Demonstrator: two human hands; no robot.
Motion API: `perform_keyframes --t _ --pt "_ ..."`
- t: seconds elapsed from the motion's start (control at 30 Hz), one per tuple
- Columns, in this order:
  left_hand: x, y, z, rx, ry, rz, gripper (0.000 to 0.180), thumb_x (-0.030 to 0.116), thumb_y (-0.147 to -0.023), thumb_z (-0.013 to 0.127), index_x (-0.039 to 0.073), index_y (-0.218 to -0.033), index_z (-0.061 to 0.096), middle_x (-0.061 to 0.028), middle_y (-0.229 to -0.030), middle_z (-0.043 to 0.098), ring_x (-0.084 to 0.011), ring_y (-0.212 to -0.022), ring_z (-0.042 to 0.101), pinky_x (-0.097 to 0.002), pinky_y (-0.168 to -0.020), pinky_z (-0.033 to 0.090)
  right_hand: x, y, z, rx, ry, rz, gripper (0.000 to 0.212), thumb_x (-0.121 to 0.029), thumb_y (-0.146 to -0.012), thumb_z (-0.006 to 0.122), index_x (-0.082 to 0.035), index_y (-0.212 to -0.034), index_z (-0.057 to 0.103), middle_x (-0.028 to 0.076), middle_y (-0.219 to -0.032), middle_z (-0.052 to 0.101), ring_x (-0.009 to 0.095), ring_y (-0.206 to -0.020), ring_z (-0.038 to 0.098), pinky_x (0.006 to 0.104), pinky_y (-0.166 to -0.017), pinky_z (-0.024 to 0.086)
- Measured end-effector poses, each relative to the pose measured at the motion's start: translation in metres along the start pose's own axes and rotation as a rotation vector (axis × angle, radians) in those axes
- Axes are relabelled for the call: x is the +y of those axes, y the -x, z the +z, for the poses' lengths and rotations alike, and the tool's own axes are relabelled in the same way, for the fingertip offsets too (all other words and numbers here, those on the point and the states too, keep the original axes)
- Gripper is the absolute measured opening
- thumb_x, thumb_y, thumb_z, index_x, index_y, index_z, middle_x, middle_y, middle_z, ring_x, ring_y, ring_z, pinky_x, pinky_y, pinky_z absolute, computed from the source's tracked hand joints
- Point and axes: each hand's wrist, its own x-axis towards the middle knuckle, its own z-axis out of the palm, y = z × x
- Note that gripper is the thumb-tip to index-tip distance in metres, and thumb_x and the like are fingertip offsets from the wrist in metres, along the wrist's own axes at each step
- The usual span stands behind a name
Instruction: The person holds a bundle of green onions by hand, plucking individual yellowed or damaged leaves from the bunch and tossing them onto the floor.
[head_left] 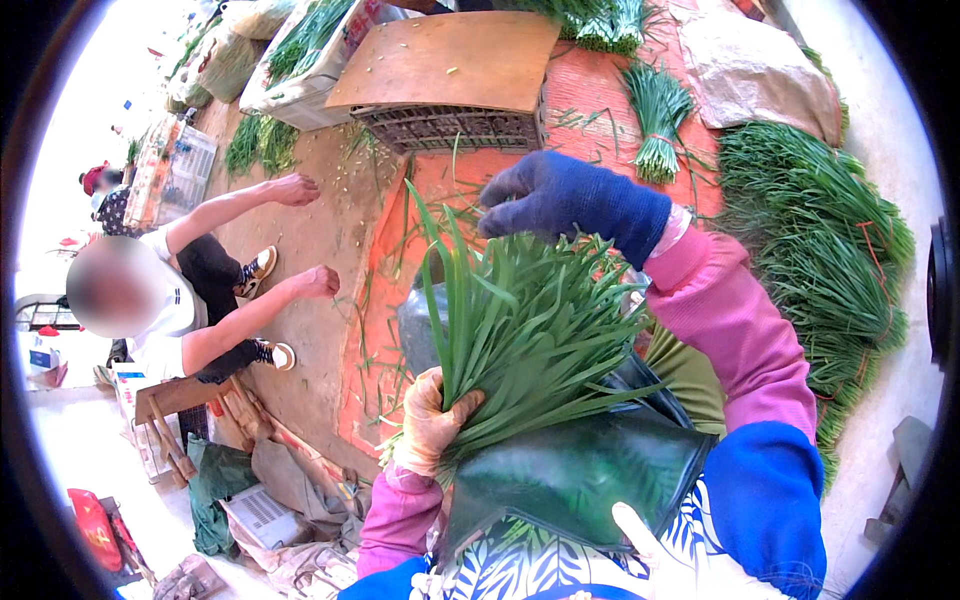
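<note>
A large bunch of garlic chives (pixel 540 330) lies across my lap, its long flat leaves fanned to the right. Around its stem end, my left hand (pixel 430 425) in a pale, stained glove is closed. Above the leaves is my right hand (pixel 565 200) in a dark blue knit glove, its fingers bent and apart with nothing visible in them. Under the bunch, a shiny dark green apron (pixel 570 480) covers my lap. The leaves hide part of a grey rounded thing (pixel 415 330) beyond them.
A brown board (pixel 450 60) tops a dark crate (pixel 450 130) ahead. One tied chive bunch (pixel 657 120) lies on the orange sheet (pixel 610 145). Many chives (pixel 810 260) are heaped at right beside a pale sack (pixel 760 75). A seated person (pixel 190 290) reaches out at left.
</note>
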Motion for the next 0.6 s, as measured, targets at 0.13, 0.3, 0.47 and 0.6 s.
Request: perform_keyframes --t 0.13,0.3,0.47,0.6 --pt "-0.006 0.000 0.001 0.000 0.009 -0.019 0.023 0.004 -0.069 0.073 0.002 -0.090 0.065 -0.0077 -0.085 0.065 -0.0178 -0.080 0.060 -0.0294 -0.074 0.047 0.043 -0.015 0.029 0.347 0.226 -0.502 0.019 -0.030 -0.079 0.062 -0.011 -0.083 0.066 0.018 -0.067 0.062 0.031 -0.052 0.059 0.0389 -0.048 0.047" --pt "-0.016 -0.003 0.000 -0.034 -0.053 -0.024 0.025 0.005 -0.068 0.075 0.003 -0.091 0.066 -0.0091 -0.086 0.066 -0.0203 -0.081 0.062 -0.0308 -0.075 0.048 0.064 -0.001 -0.032 0.881 1.016 -0.347 0.022 -0.030 -0.084 0.054 -0.013 -0.071 0.059 0.012 -0.062 0.060 0.033 -0.056 0.060 0.0451 -0.051 0.046" --pt "-0.010 -0.004 0.006 0.012 -0.018 -0.076 0.030 0.005 -0.068 0.074 0.002 -0.097 0.066 -0.0090 -0.088 0.067 -0.0198 -0.083 0.063 -0.0301 -0.077 0.048 0.034 0.028 -0.051 0.554 0.966 -0.001 0.030 -0.038 -0.082 0.061 -0.009 -0.087 0.064 0.014 -0.073 0.063 0.029 -0.069 0.063 0.0380 -0.060 0.048" --pt "0.012 -0.011 0.010 -0.013 -0.118 -0.057 0.034 0.004 -0.069 0.073 0.002 -0.102 0.066 -0.0096 -0.090 0.068 -0.0188 -0.086 0.064 -0.0293 -0.080 0.048 0.008 0.040 -0.047 0.578 0.338 -0.323 0.027 -0.028 -0.079 0.067 -0.006 -0.095 0.064 0.011 -0.068 0.060 0.022 -0.062 0.060 0.0350 -0.058 0.046"
